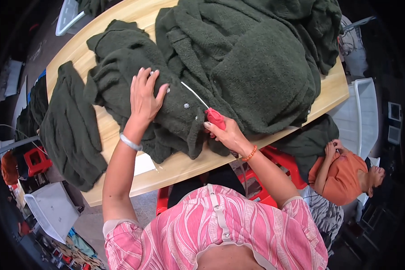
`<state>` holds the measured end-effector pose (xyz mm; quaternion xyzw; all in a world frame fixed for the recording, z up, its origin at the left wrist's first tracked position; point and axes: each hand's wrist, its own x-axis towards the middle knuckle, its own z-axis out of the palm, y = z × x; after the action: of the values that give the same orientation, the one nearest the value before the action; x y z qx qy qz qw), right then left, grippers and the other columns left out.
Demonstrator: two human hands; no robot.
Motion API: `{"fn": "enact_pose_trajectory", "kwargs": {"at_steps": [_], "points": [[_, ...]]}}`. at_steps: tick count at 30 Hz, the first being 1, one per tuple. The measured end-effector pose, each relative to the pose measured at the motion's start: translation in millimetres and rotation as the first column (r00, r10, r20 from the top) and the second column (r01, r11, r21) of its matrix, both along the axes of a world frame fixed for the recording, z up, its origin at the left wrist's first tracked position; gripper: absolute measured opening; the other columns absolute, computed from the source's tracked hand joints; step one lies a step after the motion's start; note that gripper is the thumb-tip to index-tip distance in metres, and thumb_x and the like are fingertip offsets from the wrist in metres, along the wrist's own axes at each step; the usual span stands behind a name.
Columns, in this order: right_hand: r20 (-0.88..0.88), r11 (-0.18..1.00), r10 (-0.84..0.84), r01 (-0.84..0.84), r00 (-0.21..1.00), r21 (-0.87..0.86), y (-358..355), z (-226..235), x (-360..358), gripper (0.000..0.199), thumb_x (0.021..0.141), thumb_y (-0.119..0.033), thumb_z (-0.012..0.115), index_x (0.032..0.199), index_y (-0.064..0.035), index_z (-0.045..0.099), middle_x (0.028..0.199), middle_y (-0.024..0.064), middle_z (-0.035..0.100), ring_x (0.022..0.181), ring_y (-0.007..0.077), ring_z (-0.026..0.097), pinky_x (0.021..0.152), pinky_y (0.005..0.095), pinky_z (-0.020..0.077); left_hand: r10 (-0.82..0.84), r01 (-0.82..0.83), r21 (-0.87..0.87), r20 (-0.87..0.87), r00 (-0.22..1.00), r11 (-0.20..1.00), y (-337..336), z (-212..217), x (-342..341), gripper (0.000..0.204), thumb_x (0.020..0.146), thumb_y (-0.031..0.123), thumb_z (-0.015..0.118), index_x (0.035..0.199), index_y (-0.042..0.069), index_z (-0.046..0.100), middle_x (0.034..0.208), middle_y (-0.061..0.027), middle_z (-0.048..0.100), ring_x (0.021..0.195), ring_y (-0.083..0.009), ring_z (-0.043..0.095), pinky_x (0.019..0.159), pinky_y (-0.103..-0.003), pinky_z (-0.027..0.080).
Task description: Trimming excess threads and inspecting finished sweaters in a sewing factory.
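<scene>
Right hand (231, 135) — grip clenched round red tool (215, 118); left hand (144, 99) — released, touching garment (168, 112).

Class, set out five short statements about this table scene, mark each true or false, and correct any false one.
1. The right hand holds a red-handled tool. True.
2. Both hands grip tools. False: the left hand rests on a dark green garment.
3. An orange beaded bracelet circles the right wrist. True.
4. The table is black. False: it is light wood-coloured.
5. The wearer's top is pink and white. True.
</scene>
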<state>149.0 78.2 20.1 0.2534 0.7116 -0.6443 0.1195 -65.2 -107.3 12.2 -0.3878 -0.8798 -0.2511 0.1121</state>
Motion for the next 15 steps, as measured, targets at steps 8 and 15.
{"fn": "enact_pose_trajectory", "kwargs": {"at_steps": [8, 15], "points": [[0.09, 0.776, 0.308, -0.305, 0.947, 0.552, -0.6, 60.8, -11.6, 0.033, 0.088, -0.036, 0.064, 0.088, -0.0033, 0.058, 0.072, 0.0237, 0.063, 0.077, 0.0421, 0.063, 0.071, 0.0509, 0.0492, 0.036, -0.028, -0.076, 0.108, 0.993, 0.997, -25.8, -46.1, -6.9, 0.066, 0.083, 0.036, 0.07, 0.138, 0.01, 0.047, 0.148, -0.0109, 0.039, 0.14, -0.0328, 0.03, 0.113, -0.05, 0.022], [0.091, 0.656, 0.44, -0.389, 0.893, 0.647, -10.5, 45.5, -69.8, 0.036, 0.088, -0.036, 0.063, 0.088, -0.0008, 0.06, 0.075, 0.0232, 0.064, 0.077, 0.0434, 0.063, 0.071, 0.0498, 0.0493, 0.0, 0.016, -0.113, 0.135, 0.991, 0.993, -24.2, -57.7, -8.4, 0.068, 0.083, 0.037, 0.069, 0.14, 0.011, 0.045, 0.151, -0.0101, 0.035, 0.142, -0.0333, 0.025, 0.114, -0.051, 0.018]]}}
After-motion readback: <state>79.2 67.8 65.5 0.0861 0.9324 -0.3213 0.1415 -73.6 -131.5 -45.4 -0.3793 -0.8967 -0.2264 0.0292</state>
